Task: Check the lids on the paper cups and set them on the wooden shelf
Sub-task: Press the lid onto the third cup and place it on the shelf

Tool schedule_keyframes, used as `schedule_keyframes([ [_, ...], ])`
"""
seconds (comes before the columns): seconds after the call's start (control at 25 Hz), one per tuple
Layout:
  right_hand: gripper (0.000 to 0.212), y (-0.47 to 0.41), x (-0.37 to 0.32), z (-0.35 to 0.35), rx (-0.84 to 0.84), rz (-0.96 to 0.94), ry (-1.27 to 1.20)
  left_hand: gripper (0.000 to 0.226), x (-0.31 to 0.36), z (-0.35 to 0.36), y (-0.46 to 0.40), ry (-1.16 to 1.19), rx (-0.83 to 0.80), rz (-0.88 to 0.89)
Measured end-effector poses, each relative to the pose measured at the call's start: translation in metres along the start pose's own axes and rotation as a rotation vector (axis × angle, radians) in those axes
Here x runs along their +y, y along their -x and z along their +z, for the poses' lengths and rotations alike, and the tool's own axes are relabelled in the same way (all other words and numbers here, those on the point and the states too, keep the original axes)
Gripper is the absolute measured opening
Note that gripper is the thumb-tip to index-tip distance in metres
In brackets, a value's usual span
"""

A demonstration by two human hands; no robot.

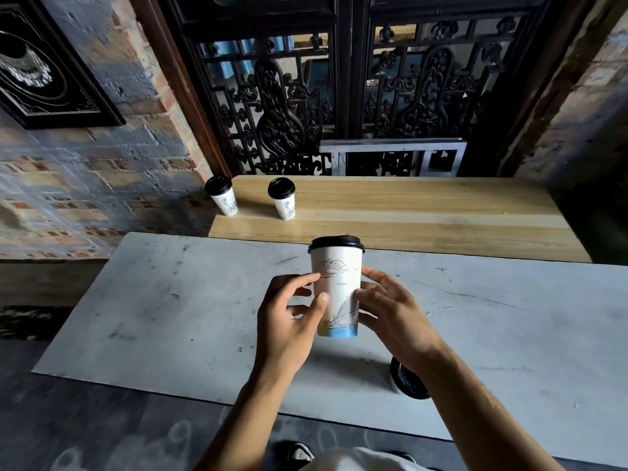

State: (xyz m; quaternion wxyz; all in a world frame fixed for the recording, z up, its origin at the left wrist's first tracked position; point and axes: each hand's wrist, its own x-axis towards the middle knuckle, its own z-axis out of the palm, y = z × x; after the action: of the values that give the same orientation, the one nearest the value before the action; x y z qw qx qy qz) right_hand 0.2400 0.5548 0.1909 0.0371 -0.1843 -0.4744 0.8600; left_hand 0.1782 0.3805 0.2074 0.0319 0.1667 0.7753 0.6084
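Observation:
A white paper cup (336, 283) with a line drawing and a black lid (335, 243) is held upright above the grey table. My left hand (292, 321) grips its left side with thumb and fingers, and my right hand (387, 311) holds its right side. Two more lidded cups stand on the wooden shelf (424, 212) beyond the table, one at the far left corner (222, 196) and one a little to its right (282, 198). Another lidded cup (406, 380) stands on the table, mostly hidden under my right forearm.
The grey table (170, 317) lies in front of me, its far edge meeting the wooden shelf. Behind the shelf stand a dark carved screen (339, 96) and a metal frame (394, 154). A brick wall with a framed picture (44, 62) is at left.

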Motion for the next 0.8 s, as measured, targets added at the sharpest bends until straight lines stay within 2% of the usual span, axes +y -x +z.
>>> schedule_keyframes([
  [0.08, 0.051, -0.001, 0.000, -0.002, -0.032, -0.016, 0.039, 0.024, 0.000, -0.001, -0.002, -0.028, -0.016, 0.068],
  [0.24, 0.053, -0.003, 0.001, -0.005, -0.011, 0.001, 0.095, 0.039, -0.001, -0.001, -0.004, -0.060, -0.011, 0.094],
  [0.4, 0.048, -0.005, 0.002, -0.004, 0.049, 0.026, 0.042, 0.021, 0.002, 0.003, -0.002, 0.023, 0.023, 0.055],
  [0.52, 0.046, -0.006, 0.002, -0.004, 0.051, -0.003, 0.018, 0.014, 0.004, 0.007, 0.000, 0.130, 0.019, -0.052],
  [0.76, 0.059, -0.007, 0.008, -0.009, 0.015, -0.048, -0.100, 0.042, 0.001, 0.007, 0.000, 0.106, -0.030, -0.152],
  [0.8, 0.061, -0.007, 0.010, -0.009, 0.009, -0.047, -0.100, 0.040, 0.002, 0.006, 0.000, 0.096, -0.030, -0.154],
])
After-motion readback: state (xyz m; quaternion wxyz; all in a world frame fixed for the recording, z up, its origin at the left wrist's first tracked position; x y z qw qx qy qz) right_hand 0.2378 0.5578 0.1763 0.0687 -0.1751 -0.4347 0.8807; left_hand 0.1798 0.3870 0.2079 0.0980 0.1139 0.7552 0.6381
